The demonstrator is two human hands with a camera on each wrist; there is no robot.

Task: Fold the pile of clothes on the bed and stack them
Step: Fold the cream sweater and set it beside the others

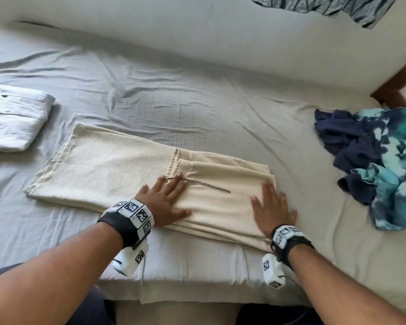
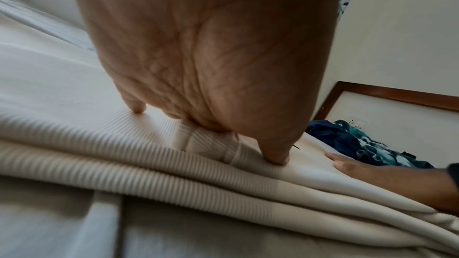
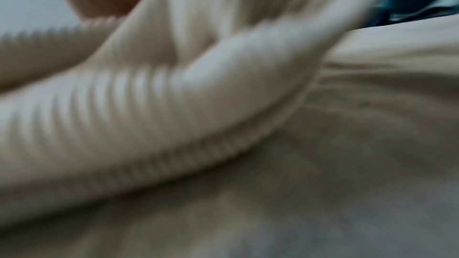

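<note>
On the bed's near edge, both flat grips, left hand and right hand, fingers spread wide, press the half-folded cream ribbed-knit garment; a folded white shirt lies leftward, crumpled blue tie-dye clothes rightward.

Bedroom in soft daylight

A bed with a wrinkled pale grey sheet stands against a cream wall; a dark wooden frame borders its right corner.

text: none legible | wristbands: black-and-white square marker codes only
</note>
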